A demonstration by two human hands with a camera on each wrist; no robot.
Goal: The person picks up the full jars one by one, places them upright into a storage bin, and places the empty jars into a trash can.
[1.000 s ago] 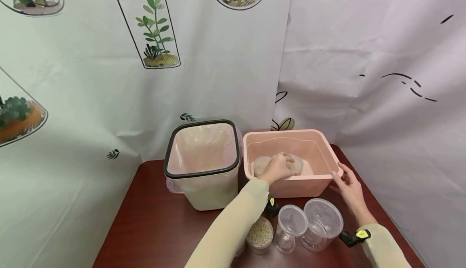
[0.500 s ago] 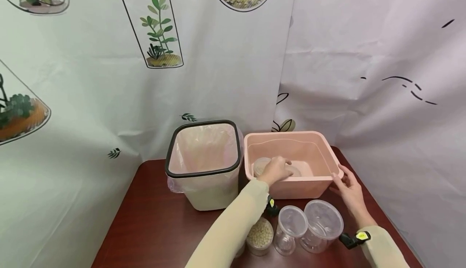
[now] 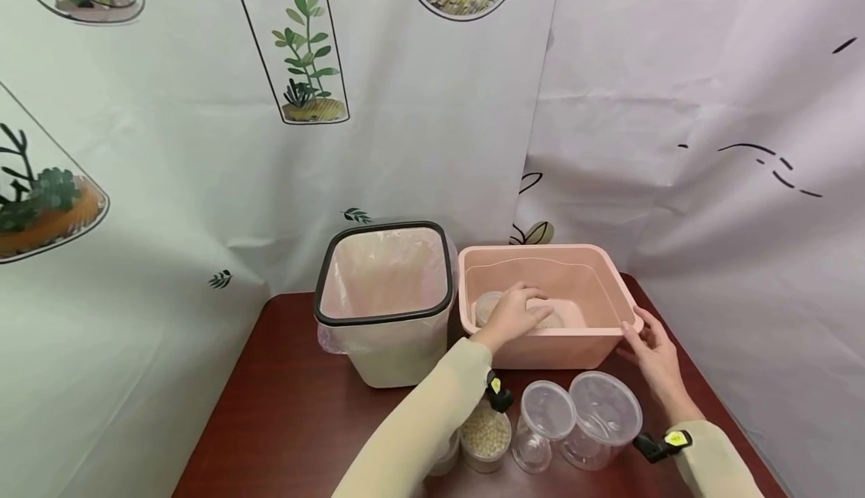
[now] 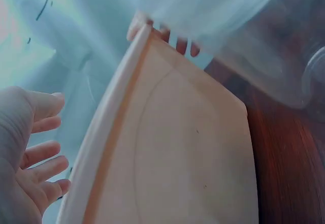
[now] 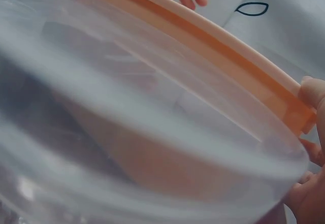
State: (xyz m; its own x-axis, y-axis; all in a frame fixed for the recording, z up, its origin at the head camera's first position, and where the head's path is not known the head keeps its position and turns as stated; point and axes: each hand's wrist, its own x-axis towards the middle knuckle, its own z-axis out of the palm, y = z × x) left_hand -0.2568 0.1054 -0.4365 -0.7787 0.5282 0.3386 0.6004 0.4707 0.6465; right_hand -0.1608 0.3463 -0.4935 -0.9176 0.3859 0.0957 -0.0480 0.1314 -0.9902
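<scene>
A pink plastic bin (image 3: 561, 351) stands at the back right of the table. My left hand (image 3: 512, 316) is above its front rim, fingers spread and holding nothing; the left wrist view also shows these loose fingers (image 4: 48, 155) beside the rim. Inside the bin sit two round tubs: a left tub (image 3: 486, 307) and a right tub (image 3: 556, 321), the latter partly hidden behind the hand. At the bin's front right corner, my right hand (image 3: 654, 355) grips the rim between thumb and fingers. A wide clear jar (image 5: 152, 132) fills much of the right wrist view.
A bin with a black rim (image 3: 385, 320) and a plastic liner stands left of the pink bin. In front are a tub of pale beads (image 3: 485, 438), a narrow lidded clear jar (image 3: 546, 411) and the wide jar. Another tub (image 3: 446, 457) is partly behind the left sleeve.
My left hand has lowered the right tub onto the bin's floor and let go of it; its fingers have spread and lifted. The right hand stays on the rim. The head view has shifted slightly.
</scene>
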